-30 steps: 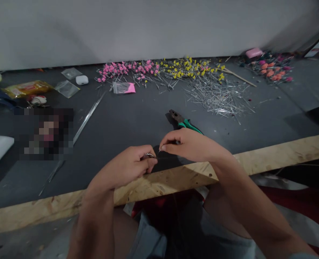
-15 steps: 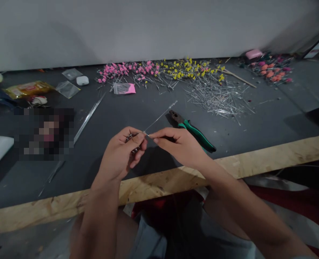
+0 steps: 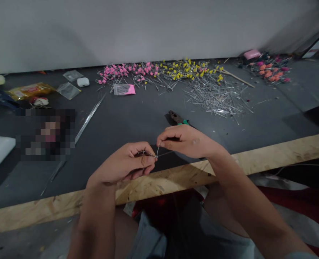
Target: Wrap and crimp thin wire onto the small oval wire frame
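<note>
A: Report the left side of the frame.

B: A yellow plastic packet lies at upper left, with a small white rounded case to its right. A long thin bundle of silver wire runs diagonally across the dark grey table surface.

A: Centre of the frame?

B: The left hand is at lower centre, its fingers closed on a small cluster of silver wire pieces. Just right of it, the right hand pinches a thin silver wire strand between thumb and forefinger. The strand spans the gap between the hands, above the pale wooden table edge.

A: Behind and to the right?

B: Green-handled metal pliers lie just behind the right hand, handles hidden by it. Pink and yellow bead-tipped wires line the upper centre. A loose heap of silver pins lies right of them, orange and pink bead flowers at upper right.
</note>
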`<action>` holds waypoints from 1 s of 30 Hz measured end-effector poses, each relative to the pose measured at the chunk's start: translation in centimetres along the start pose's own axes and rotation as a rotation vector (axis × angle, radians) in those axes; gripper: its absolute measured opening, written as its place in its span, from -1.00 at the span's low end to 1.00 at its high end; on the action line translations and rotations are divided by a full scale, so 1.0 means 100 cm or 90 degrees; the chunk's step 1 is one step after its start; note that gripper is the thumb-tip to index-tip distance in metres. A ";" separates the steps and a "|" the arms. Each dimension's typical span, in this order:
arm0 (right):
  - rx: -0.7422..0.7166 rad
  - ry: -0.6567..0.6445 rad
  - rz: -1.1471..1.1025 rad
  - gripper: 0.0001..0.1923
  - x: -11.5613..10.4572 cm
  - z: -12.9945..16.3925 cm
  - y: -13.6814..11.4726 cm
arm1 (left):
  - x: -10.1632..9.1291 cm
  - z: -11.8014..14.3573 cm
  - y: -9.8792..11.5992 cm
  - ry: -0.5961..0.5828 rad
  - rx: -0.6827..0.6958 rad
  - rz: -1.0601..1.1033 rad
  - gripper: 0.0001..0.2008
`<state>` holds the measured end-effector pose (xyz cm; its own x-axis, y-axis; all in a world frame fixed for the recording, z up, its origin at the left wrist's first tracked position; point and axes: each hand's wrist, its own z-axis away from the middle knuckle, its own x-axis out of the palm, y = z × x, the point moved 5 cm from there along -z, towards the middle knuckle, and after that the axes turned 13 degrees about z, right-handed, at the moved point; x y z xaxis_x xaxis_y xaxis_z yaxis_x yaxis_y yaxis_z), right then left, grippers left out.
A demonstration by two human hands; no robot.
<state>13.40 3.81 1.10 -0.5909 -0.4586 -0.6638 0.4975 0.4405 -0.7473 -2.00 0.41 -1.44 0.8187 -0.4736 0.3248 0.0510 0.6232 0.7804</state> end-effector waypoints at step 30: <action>0.169 0.183 -0.650 -0.76 0.045 0.000 0.012 | 0.008 0.000 0.018 0.407 0.392 -0.459 -0.82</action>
<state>11.37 2.26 -2.76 -0.9118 -0.3015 0.2788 -0.2101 -0.2408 -0.9476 -1.30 1.15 0.22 0.8628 -0.0835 -0.4987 0.4824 -0.1593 0.8613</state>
